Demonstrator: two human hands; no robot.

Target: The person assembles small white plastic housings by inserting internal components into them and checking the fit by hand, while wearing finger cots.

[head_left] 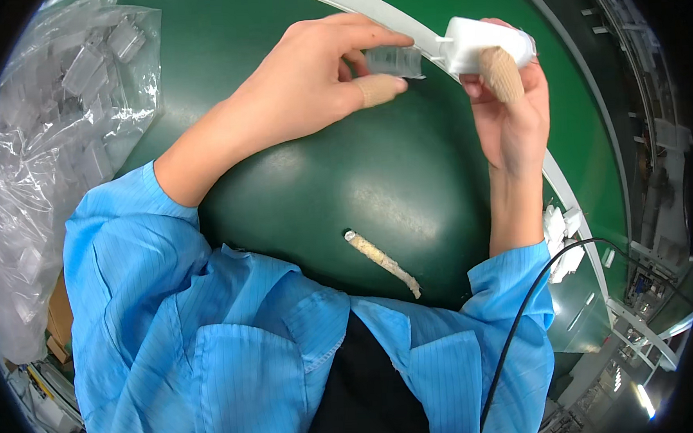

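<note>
My left hand (319,73) holds a small clear plastic cover (397,61) between its thumb and fingers. A beige finger sleeve covers that thumb. To its right, my right hand (513,106) is closed around a white plug adapter (474,43), a rounded block with small prongs at its left end. The right thumb, also in a beige knitted sleeve, presses on the adapter's near side. The prongs point toward the clear cover, and a short gap separates the two pieces. Part of the cover is hidden behind my left fingers.
On the left lies a large clear bag (53,153) of clear plastic pieces. A worn, taped stick (383,263) rests on the green table (306,195) near my body. White pieces (563,240) sit by my right forearm, where a black cable (516,313) runs past. A pale rail (367,4) curves behind.
</note>
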